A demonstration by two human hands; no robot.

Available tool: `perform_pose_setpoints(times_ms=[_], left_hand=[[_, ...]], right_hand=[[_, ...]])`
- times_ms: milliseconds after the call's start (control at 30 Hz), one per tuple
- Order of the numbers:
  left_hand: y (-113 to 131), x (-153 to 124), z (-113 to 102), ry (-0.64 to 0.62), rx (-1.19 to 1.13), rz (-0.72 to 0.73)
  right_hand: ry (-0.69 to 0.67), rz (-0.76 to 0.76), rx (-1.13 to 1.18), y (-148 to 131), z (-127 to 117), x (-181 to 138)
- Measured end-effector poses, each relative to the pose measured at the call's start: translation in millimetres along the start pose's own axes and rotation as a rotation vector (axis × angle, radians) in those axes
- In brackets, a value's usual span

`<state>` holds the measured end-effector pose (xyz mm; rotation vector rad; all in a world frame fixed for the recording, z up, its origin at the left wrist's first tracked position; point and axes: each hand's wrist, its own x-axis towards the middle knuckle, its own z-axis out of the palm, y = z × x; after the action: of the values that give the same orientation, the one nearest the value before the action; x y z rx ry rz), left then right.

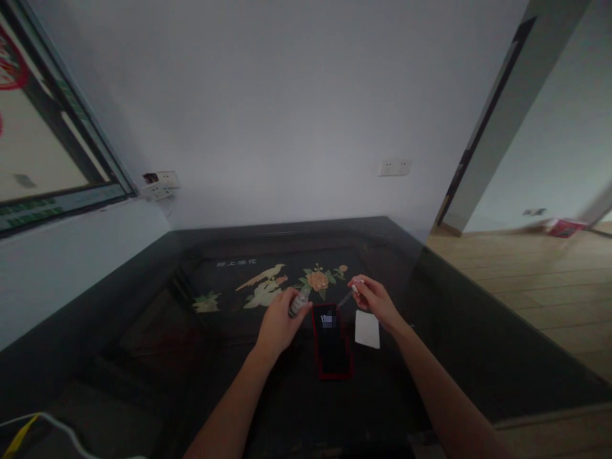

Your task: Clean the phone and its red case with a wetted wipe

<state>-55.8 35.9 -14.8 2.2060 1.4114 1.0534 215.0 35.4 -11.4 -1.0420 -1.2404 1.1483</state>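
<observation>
My left hand is closed around a small clear bottle with a dark lower part. Between the fingertips of my right hand is a dropper with a pale bulb, its thin tube slanting down to the left. The tube's tip is close to the upper right corner of a phone in a red case, which lies face up with its screen lit. Just right of the phone, below my right hand, rests a white square cloth or pad.
Everything lies on a glossy black table decorated with a bird picture and a flower picture. A wall socket is behind it. At the lower left runs a white cable beside a yellow strip.
</observation>
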Motion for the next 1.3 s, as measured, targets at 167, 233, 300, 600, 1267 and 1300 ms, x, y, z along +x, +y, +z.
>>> perform_pose_setpoints(times_ms=[167,233,300,600,1267,1300], left_hand=[[9,-2,-4,-0.056,-0.012,0.09],[10,-3,-5,-0.079,-0.017,0.103],[10,-3,-4,-0.098,-0.014,0.115],[11,-5,-4,-0.126,-0.005,0.164],[14,-5,-4,-0.178,-0.014,0.201],[15,-5,-4,-0.179,-0.016,0.205]], right_hand=[[-0.001,-0.06,-0.047,5,8,-2],[-0.011,-0.077,-0.067,6,11,-3],[-0.018,-0.087,-0.085,7,12,-4],[-0.05,-0.078,-0.149,11,13,-4],[-0.267,-0.017,-0.3,8,28,-16],[-0.258,-0.015,-0.311,8,28,-16]])
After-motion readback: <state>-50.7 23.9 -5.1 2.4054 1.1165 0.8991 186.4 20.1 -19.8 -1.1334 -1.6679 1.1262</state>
